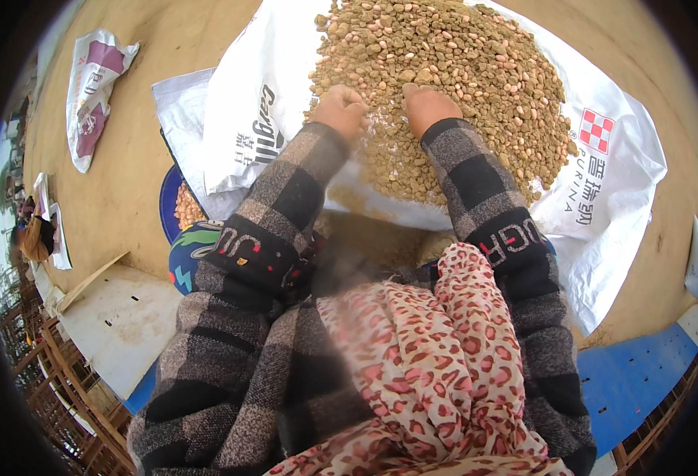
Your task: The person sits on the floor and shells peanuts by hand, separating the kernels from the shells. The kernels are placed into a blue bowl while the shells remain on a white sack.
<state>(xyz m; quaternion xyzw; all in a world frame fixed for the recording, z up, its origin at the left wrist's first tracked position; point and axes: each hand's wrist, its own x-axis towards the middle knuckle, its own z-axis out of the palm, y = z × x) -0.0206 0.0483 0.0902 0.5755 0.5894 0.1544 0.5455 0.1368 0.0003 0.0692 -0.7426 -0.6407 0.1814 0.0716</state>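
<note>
A broad heap of brown soil clods mixed with pinkish peanuts point(476, 95) lies spread over a white woven sack point(603, 206). My left hand point(343, 113) is at the heap's near left edge, with its fingers curled in. Whatever may be between those fingers is hidden. To its right, my right hand point(431, 108) rests at the heap's near side, back up and bent downward. Its fingertips are out of sight, so its grip does not show. Between the hands, the sack shows through a thin layer of crumbs.
Beside my left knee sits a blue basin point(168, 208) with peanuts in it. A white and purple bag point(95, 99) lies on the tan ground at far left. White board point(123, 317) and blue board point(642, 373) flank me. Another person point(36, 236) is far left.
</note>
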